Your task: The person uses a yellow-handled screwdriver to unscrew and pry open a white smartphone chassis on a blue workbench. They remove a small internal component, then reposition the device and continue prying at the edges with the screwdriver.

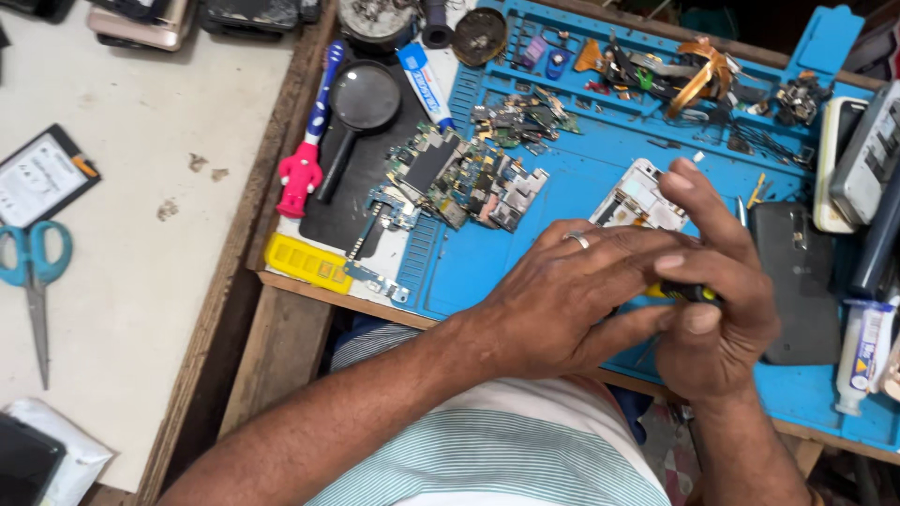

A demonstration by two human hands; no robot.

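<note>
Gripping a small yellow-and-black screwdriver [689, 292], your right hand [717, 309] closes its fingers on the handle, forefinger stretched up along it, so the tip can be steered down toward the blue work mat [487, 262]. Your left hand [572, 295], a ring on one finger, lies across in front with its fingers together and thumb pressed near the tool, seemingly to steady it; what it covers beneath I cannot tell. Both hands work near the mat's front edge, right of its middle.

Just beyond your fingertips lies an opened white phone frame [637, 199], kept within easy reach. A heap of circuit boards [469, 173] sits toward the mat's left edge, out of the way. A dark phone back [797, 272] rests by the mat's right edge, and a glue tube [862, 356] stands at its front right corner. A magnifying glass [361, 103] and a red-handled toothbrush [305, 159] lie off the mat's left side.
</note>
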